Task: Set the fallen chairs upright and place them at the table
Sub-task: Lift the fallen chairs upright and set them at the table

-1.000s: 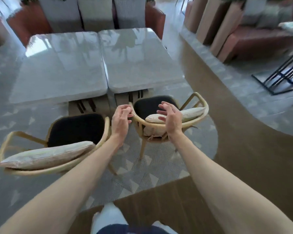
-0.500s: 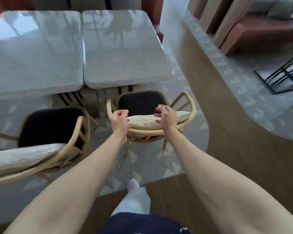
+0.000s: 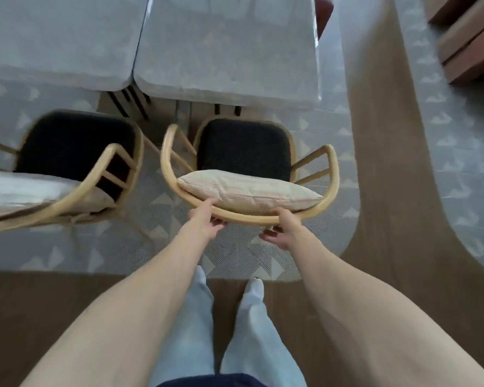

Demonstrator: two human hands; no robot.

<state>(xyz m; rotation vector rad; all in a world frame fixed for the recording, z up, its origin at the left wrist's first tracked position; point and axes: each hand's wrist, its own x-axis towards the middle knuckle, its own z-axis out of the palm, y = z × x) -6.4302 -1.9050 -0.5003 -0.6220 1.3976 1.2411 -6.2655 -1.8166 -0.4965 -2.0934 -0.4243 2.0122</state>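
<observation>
Two wooden chairs with black seats stand upright before the grey marble table. The right chair has a curved backrest with a beige cushion resting on it. My left hand grips the backrest rail from below at its left. My right hand holds the same rail at its right, fingers curled under it. The left chair stands beside it, untouched, with its own pale cushion. The right chair's front edge sits close to the table's near edge.
A second grey tabletop adjoins the first on the left. A patterned grey rug lies under the chairs, with brown wooden floor to the right. Brown furniture stands at the far right. My legs are below.
I have stepped closer, so the view looks more steeply down. Both hands have shifted from the chair's sides to the middle of its backrest rail. The chair now sits nearer the table.
</observation>
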